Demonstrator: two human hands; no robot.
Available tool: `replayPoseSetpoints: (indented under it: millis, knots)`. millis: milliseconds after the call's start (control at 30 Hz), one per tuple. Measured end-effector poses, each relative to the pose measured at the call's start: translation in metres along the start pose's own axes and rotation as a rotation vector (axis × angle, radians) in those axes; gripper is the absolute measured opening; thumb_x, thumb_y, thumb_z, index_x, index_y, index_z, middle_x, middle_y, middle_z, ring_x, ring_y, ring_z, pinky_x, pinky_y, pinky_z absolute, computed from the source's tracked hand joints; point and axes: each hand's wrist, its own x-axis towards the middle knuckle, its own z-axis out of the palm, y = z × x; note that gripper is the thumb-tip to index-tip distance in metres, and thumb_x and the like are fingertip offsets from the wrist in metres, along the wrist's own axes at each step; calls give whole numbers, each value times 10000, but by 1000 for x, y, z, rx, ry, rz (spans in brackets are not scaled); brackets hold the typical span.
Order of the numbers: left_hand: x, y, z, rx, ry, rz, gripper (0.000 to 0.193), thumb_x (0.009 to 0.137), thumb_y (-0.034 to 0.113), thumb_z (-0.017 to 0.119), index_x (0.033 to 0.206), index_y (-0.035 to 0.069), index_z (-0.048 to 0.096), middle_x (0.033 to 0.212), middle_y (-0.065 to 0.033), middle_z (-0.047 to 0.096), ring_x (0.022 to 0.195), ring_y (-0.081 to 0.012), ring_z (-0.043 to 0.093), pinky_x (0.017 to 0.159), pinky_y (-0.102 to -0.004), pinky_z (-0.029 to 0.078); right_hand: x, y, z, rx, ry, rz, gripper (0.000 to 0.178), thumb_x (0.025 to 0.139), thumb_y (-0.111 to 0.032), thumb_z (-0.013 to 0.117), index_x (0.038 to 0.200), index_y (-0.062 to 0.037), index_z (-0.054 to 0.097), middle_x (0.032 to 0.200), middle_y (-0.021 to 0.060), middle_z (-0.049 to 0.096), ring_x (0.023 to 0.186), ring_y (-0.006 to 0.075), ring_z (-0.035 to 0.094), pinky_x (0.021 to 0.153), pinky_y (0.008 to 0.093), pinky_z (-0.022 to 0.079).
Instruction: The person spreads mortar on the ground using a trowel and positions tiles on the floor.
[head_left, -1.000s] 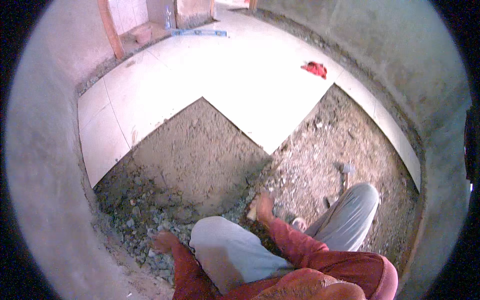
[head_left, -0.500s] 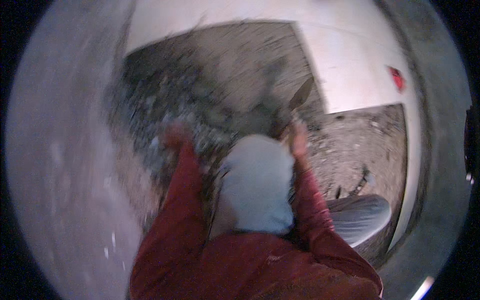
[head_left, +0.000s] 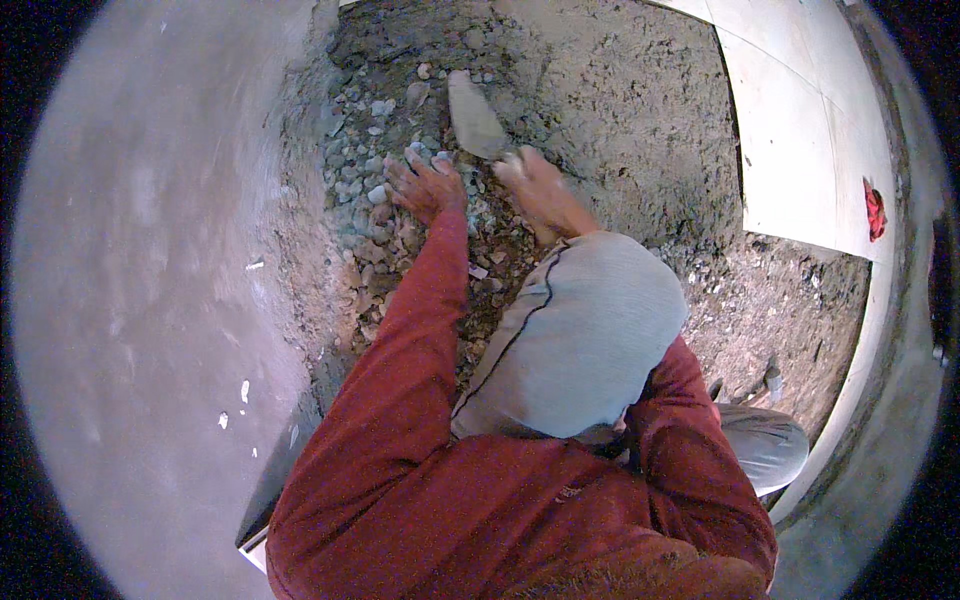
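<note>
My left hand (head_left: 428,188) rests on loose gravel and rubble (head_left: 365,185), its fingers apart and nothing held in it. Just to its right, my right hand (head_left: 545,192) is closed around the handle of a trowel (head_left: 474,120). The trowel's dusty, mortar-coated blade points forward and left over the dark gravel, close to my left fingertips. Most of the handle is hidden by the hand, which is slightly smeared by motion. My bent knee (head_left: 590,335) in pale grey trousers lies between my forearms.
A grey wall (head_left: 150,250) rises on the left. Rough mortar (head_left: 640,120) spreads ahead on the right, bordered by large white tiles (head_left: 800,160). A crumpled red item (head_left: 874,210) lies on the tile edge. Near my other leg, a small tool-like object (head_left: 772,380) rests on rubble.
The view has turned, so the tiles now appear farther right. Both hands have moved forward and closer together, and the trowel blade now points leftward over the gravel.
</note>
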Motion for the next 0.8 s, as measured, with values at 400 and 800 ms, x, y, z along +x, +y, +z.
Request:
replayPoseSetpoints:
  millis: [400,800]
  knots:
    - [4,6,-10,-28,-84,-38,568,863,335,642,1366,91,546,1470,-270,468,1356,-412,447,1148,-569,272,-10,41,-28,-61,156,-13,378,975,-344,597,1010,23,515,860,234,620,811,409,635,710,507,494]
    - [1,-12,11,62,-30,-24,546,924,390,567,1410,144,527,1512,-238,432,1370,-396,438,1151,-584,260,-38,38,-139,-490,349,-199,399,1003,-362,534,1188,-9,545,923,287,638,913,481,635,792,547,510]
